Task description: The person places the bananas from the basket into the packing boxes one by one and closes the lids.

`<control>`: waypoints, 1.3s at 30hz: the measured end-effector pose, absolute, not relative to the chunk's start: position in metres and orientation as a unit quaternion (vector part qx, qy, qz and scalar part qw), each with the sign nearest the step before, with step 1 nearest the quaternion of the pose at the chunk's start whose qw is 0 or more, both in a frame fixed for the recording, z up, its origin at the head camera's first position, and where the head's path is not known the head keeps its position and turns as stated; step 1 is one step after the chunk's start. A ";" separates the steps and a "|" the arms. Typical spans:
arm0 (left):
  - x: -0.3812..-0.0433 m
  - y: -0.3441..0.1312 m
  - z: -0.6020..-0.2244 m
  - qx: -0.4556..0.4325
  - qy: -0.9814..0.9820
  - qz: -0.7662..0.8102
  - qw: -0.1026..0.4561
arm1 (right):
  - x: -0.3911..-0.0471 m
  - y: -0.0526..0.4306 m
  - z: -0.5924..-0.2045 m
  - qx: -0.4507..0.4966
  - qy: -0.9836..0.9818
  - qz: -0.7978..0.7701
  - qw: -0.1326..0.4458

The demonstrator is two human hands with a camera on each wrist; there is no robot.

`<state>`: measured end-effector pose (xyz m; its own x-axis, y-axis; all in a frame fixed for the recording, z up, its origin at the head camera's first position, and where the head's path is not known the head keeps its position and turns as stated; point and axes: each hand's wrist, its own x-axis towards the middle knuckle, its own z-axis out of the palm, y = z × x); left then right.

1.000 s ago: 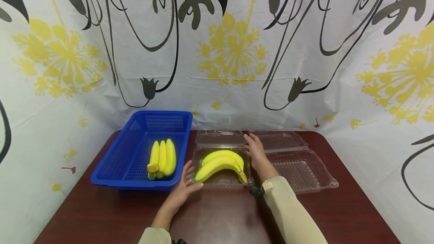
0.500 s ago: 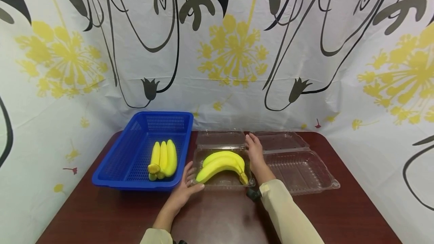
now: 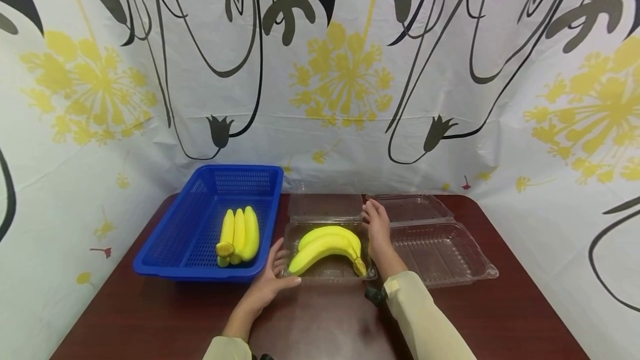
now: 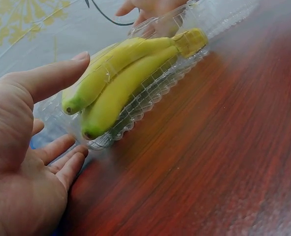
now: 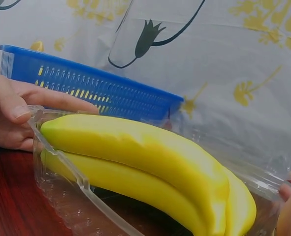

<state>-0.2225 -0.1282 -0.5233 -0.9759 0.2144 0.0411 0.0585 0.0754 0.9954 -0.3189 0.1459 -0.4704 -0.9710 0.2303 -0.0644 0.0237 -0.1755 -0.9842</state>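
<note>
Here's the banana bunch (image 3: pixel 325 246) lying in a clear container (image 3: pixel 330 280) on the worktop (image 3: pixel 330 321), and on that container's clock the left hand (image 3: pixel 269 278), fingers loosely spread, frames the eight o'clock corner! The right hand (image 3: pixel 378 228), fingers relaxed and clenching nothing, is alongside at two o'clock; a blue basket (image 3: pixel 200 273) with more bananas (image 3: pixel 240 235) sits at ten, a second container (image 3: pixel 450 251) at three.

Dk red-brn tbl (image 3: pixel 500 315); wht backdrop (image 3: pixel 450 88) w/ yel & gry flowers (image 3: pixel 348 74)
</note>
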 end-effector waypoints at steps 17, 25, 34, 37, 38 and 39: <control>-0.221 -0.127 -0.521 0.094 0.733 0.672 0.054 | -0.320 0.144 -0.475 -0.100 -0.593 0.785 0.145; -0.220 -0.125 -0.522 0.083 0.739 0.666 0.049 | -0.317 0.144 -0.472 -0.089 -0.583 0.788 0.179; -0.220 -0.124 -0.522 0.073 0.739 0.667 0.052 | -0.315 0.150 -0.468 -0.066 -0.579 0.794 0.174; -0.220 -0.124 -0.522 0.069 0.743 0.664 0.052 | -0.314 0.151 -0.466 -0.071 -0.582 0.792 0.170; -0.220 -0.124 -0.521 0.070 0.744 0.663 0.051 | -0.312 0.151 -0.464 -0.073 -0.583 0.791 0.171; -0.220 -0.124 -0.521 0.070 0.745 0.661 0.051 | -0.311 0.151 -0.463 -0.074 -0.586 0.789 0.169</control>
<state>-0.2196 -0.1236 -0.5211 -0.9850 0.1716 0.0165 0.0369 0.1166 0.9925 -0.3107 0.1512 -0.4630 -0.9318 0.3540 0.0806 -0.1797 -0.2569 -0.9496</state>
